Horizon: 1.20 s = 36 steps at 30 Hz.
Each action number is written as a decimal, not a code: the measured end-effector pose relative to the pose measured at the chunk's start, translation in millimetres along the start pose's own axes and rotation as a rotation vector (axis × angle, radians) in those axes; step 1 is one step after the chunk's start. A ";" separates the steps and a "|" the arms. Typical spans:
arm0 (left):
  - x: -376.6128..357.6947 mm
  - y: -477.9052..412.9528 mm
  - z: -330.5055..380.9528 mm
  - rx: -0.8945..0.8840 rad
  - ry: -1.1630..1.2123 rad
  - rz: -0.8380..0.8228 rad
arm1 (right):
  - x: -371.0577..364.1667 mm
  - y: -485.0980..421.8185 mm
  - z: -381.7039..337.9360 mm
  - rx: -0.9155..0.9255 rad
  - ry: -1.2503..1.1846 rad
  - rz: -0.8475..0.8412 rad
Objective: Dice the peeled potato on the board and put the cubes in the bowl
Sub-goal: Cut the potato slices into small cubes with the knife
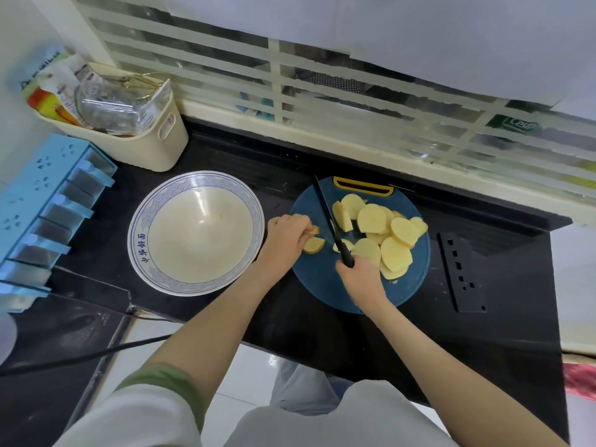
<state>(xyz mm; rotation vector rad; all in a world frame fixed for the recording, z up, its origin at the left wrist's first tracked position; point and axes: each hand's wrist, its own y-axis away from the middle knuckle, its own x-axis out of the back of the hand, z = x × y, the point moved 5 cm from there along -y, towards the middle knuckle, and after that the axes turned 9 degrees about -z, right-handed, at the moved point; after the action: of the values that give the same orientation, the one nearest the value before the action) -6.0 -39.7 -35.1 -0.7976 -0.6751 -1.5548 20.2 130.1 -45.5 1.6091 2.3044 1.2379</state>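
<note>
Yellow potato slices (396,253), heaped on round blue board (319,279); blue-rimmed white bowl (196,240) — just left

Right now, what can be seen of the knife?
The knife is slim and black all over, blade and handle alike. The right hand grips its handle; the tip points away toward the far rim of the round blue board. The blade runs between the potato piece that the left hand holds and the pile of slices. Whether its edge touches the board is unclear.

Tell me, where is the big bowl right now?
In the head view the bowl sits on the dark counter, left of the blue cutting board and right beside the left hand, with a beige basket behind it.
</note>
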 end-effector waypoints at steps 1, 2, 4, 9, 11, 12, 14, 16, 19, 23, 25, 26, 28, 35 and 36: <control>-3.6 1.5 -1.6 -0.026 -0.011 -0.024 | -2.6 -0.1 1.4 -0.003 0.000 -0.003; -6.6 3.6 -4.7 -0.040 -0.022 -0.044 | -5.0 -0.2 3.0 -0.008 0.004 -0.005; -12.1 8.3 -12.4 -0.053 -0.057 -0.076 | -7.7 -0.9 7.5 -0.036 0.005 0.001; -16.2 19.1 -15.2 -0.068 -0.043 -0.073 | -13.3 -4.4 17.1 -0.073 -0.003 -0.009; -15.8 19.1 -14.9 -0.056 -0.026 -0.065 | -14.6 -5.5 20.1 -0.080 0.016 -0.018; -15.6 18.4 -14.1 -0.043 -0.033 -0.066 | -15.0 -6.0 21.4 -0.082 0.022 -0.022; -15.5 15.9 -12.8 0.019 -0.073 -0.094 | -13.8 -7.5 24.0 -0.084 0.030 -0.017; -16.4 12.7 -14.9 0.115 -0.118 -0.148 | -8.4 -9.8 26.0 -0.082 0.021 0.011; -17.8 9.7 -15.0 0.133 -0.211 -0.166 | 4.7 -14.5 27.6 -0.077 -0.031 0.056; -20.7 8.7 -13.8 0.041 -0.264 -0.181 | 13.0 -17.2 27.2 -0.081 -0.009 0.034; -20.0 8.0 -14.1 0.004 -0.248 -0.199 | 12.0 -17.2 27.7 -0.088 -0.067 0.025; -18.6 7.2 -14.5 -0.004 -0.234 -0.210 | 10.8 -16.7 26.8 -0.087 -0.098 0.020; -17.0 6.7 -15.2 -0.009 -0.214 -0.221 | 8.4 -15.2 24.4 -0.076 -0.138 0.013; -21.3 6.2 -11.8 -0.022 -0.282 -0.282 | 2.5 -10.3 9.5 -0.037 -0.138 0.008; -22.0 5.6 -10.7 -0.033 -0.301 -0.276 | 1.8 -9.7 7.6 -0.035 -0.134 0.009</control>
<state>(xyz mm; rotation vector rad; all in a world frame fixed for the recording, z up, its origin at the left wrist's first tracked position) -0.4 -35.9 -59.2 -1.0078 -1.0161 -1.7121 15.6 134.7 -56.1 1.6384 2.1860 1.1279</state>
